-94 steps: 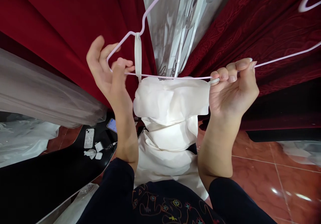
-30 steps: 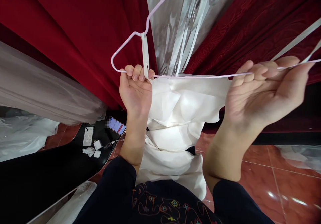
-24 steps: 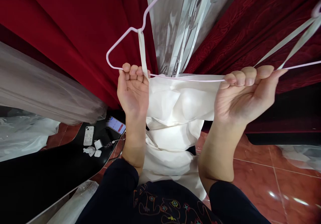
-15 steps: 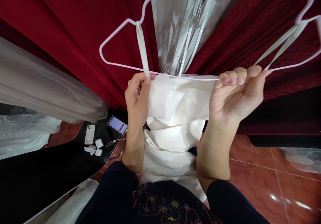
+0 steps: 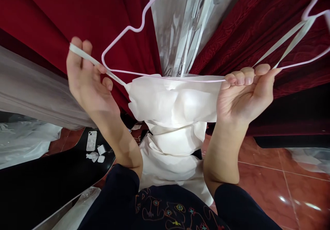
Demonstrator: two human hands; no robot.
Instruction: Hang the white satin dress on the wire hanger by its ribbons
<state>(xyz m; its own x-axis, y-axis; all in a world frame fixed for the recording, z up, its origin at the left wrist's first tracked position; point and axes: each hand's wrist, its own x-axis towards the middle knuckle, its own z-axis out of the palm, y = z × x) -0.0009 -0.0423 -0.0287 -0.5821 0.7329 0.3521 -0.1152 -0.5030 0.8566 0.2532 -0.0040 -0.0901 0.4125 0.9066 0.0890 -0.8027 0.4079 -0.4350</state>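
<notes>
A white strappy dress (image 5: 175, 137) hangs in front of me, its top edge along the lower bar of a pale pink hanger (image 5: 139, 73). My left hand (image 5: 87, 75), out to the left of the hanger, holds one dress strap (image 5: 116, 78) stretched across its raised fingers. That strap is off the hanger's left shoulder. My right hand (image 5: 243, 92) is closed around the hanger's lower bar and the dress's top corner. The other strap (image 5: 296, 41) runs up from there to the hanger's neck on the right.
Red curtain-like fabric (image 5: 103, 10) and clear plastic covers (image 5: 177, 27) hang behind the hanger. At left, a black surface (image 5: 51, 182) bears a phone (image 5: 91, 141), a white charger (image 5: 101, 149) and small white items. Red floor tiles (image 5: 270, 182) show at right.
My left hand has moved left and up, drawing the strap off the hanger's neck and outward. My right hand keeps its grip almost unmoved.
</notes>
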